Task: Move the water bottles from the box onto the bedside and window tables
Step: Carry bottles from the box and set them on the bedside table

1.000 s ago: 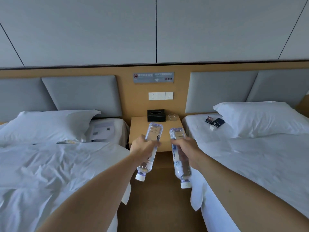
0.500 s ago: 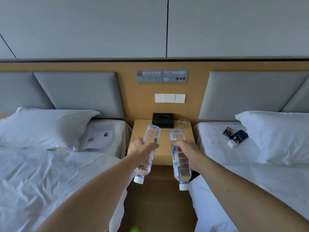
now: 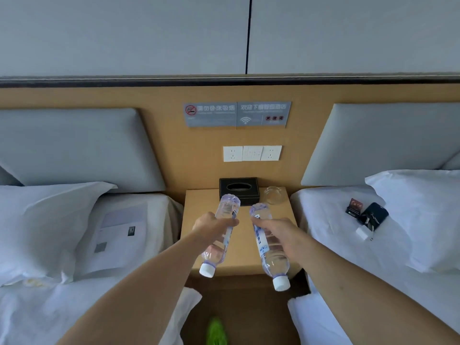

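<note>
Nearest to us, low between the two beds, a blurred green thing point(image 3: 217, 331) showed over the brown floor, too smeared to tell what it was. Just beyond it we held two water bottles above the near half of the bedside table point(image 3: 239, 255), one in each hand, both tilted with their white caps toward us and their bases pointing away. Our left hand point(image 3: 212, 226) had its fingers curled round the middle of the left bottle point(image 3: 220, 236). Our right hand point(image 3: 276, 232) gripped the right bottle point(image 3: 267, 247) the same way, around its upper body. The two bottles lay side by side, close but apart, neither touching the tabletop as far as we could tell.

We counted two bottles, two beds and two pillows. On the far edge of the wooden table sat one black tissue box point(image 3: 239, 191) and, just to its right, one clear glass dish point(image 3: 275, 195). On the left bed point(image 3: 62, 307) lay a printed paper sheet point(image 3: 119, 235) beside the left pillow point(image 3: 44, 220). On the right bed point(image 3: 348, 257), near the right pillow point(image 3: 418, 215), lay a small dark card point(image 3: 354, 207), a dark phone-like thing point(image 3: 373, 216) and a white plug point(image 3: 362, 234).

Farther back, the wooden wall panel carried a row of white sockets and switches point(image 3: 252, 153), a grey sign point(image 3: 237, 114) above them, and grey padded headboards on both sides, under a pale grey wall.
</note>
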